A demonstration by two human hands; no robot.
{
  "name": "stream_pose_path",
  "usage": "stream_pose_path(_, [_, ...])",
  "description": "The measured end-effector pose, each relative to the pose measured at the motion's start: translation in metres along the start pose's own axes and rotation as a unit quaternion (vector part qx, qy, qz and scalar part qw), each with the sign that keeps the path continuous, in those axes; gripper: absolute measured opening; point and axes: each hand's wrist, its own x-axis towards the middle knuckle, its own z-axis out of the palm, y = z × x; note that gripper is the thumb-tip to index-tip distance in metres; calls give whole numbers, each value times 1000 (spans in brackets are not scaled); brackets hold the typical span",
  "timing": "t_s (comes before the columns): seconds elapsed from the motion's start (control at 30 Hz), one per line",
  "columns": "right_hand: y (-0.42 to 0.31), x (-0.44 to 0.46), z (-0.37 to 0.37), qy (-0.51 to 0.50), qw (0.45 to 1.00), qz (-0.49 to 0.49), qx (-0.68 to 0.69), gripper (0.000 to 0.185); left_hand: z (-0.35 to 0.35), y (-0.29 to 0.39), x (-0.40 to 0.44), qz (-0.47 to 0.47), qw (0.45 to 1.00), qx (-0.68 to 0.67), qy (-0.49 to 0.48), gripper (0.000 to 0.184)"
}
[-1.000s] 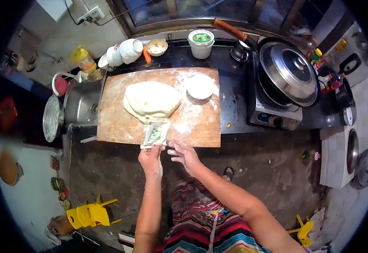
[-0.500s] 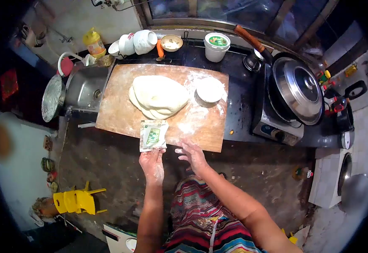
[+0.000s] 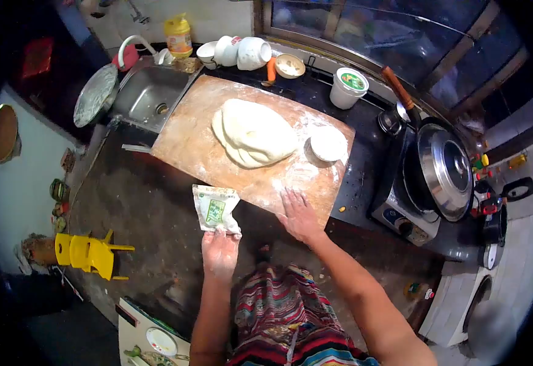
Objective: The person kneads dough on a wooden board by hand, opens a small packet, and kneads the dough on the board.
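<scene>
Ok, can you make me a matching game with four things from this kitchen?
Things:
1. dough
2. packet
3. pan lid
4. tub

Clues:
A. shiny metal
B. held in the left hand
C. round and green on top
D. lying on the wooden board

Right pairs: 1-D, 2-B, 3-A, 4-C

- Wooden board [image 3: 184,131]: rectangular, dusted with white powder, lying flat on the black bench [image 3: 364,161].
- Dough [image 3: 254,131]: a single pale, rounded mound with folds along its near side, resting on the board.
- Packet [image 3: 216,210]: white, green-printed, crumpled at its gripped lower end, held near the board's front edge, printed face toward the camera.
</scene>
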Motion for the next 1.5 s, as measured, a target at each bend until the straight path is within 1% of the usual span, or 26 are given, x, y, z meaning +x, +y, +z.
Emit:
stream_pose_path(0.1, [27, -4, 9, -2, 997, -56, -56, 67, 5, -2, -31, 30, 999, 7, 27, 36])
stream_pose_path(0.13, [22, 5, -11, -44, 999, -20, 21, 65, 16, -2, -43, 50, 998, 18, 32, 33])
stream_pose_path(0.23, [26, 31, -16, -4, 999, -26, 26, 66, 9, -15, -91, 82, 989, -18, 125, 29])
stream_pose_path(0.27, [24, 37, -20, 3, 999, -41, 5, 64, 6, -23, -110, 88, 985, -28, 147, 24])
stream_pose_path(0.37, [19, 29, -36, -34, 994, -70, -71, 64, 7, -47, -158, 114, 978, -96, 146, 26])
stream_pose_path(0.47, [40, 5, -53, -100, 991, -75, -43, 64, 15, -59, -202, 139, 977, -105, 127, 29])
stream_pose_path(0.5, [49, 0, -51, -93, 994, -58, -21, 65, 17, -64, -216, 150, 977, -99, 116, 31])
stream_pose_path(0.57, [65, -4, -27, -76, 996, -21, 29, 66, 0, -69, -244, 148, 968, -126, 159, 32])
stream_pose_path(0.6, [62, -13, -14, -50, 998, -16, -25, 67, 2, -69, -253, 152, 967, -141, 148, 32])
stream_pose_path(0.7, [44, -19, 14, 15, 999, 4, -47, 67, -3, -76, -269, 175, 966, -99, 163, 34])
stream_pose_path(0.73, [35, -15, 11, 22, 999, 28, -6, 67, 5, -78, -275, 179, 958, -81, 210, 36])
stream_pose_path(0.8, [25, -4, 13, 32, 999, 22, -27, 68, 22, -78, -285, 165, 953, -57, 249, 42])
stream_pose_path(0.83, [22, 0, 9, 35, 998, 20, -39, 68, 17, -79, -290, 148, 953, -75, 255, 43])
stream_pose_path(0.87, [21, 3, 3, 39, 999, -22, -28, 68, 6, -82, -299, 132, 951, -95, 262, 43])
stream_pose_path(0.97, [29, 4, -4, 15, 998, -66, -8, 66, -1, -89, -310, 131, 944, -64, 297, 39])
stream_pose_path(1.0, [39, -2, 1, 35, 996, -85, 13, 65, -7, -92, -310, 132, 940, -70, 306, 37])
stream_pose_path(1.07, [47, -17, 4, 20, 996, -73, 45, 67, -31, -101, -308, 129, 931, -111, 322, 32])
stream_pose_path(1.1, [51, -23, 7, 11, 996, -68, 62, 68, -38, -106, -305, 124, 933, -120, 315, 30])
stream_pose_path(1.13, [53, -24, 11, 37, 993, -112, 29, 66, -45, -110, -303, 119, 935, -128, 308, 27])
stream_pose_path(1.2, [52, -3, 9, 32, 995, -91, 38, 66, -54, -115, -298, 105, 954, -87, 265, 23])
stream_pose_path(1.27, [41, 18, -3, 20, 997, -58, 45, 62, -40, -110, -290, 113, 939, -124, 301, 23])
stream_pose_path(1.33, [44, 44, -8, 46, 994, -99, 4, 58, -20, -108, -284, 127, 936, -100, 313, 23])
stream_pose_path(1.37, [46, 55, -9, 59, 991, -119, -16, 56, -10, -109, -282, 134, 940, -56, 308, 23])
stream_pose_path(1.4, [34, 51, -28, 91, 987, -117, -58, 49, -11, -110, -281, 131, 942, -57, 305, 23])
stream_pose_path(1.43, [35, 56, -26, 79, 988, -115, -66, 47, -13, -111, -280, 128, 943, -58, 301, 23])
stream_pose_path(1.5, [39, 59, -21, 54, 989, -108, -81, 44, -28, -115, -284, 111, 937, -123, 307, 23])
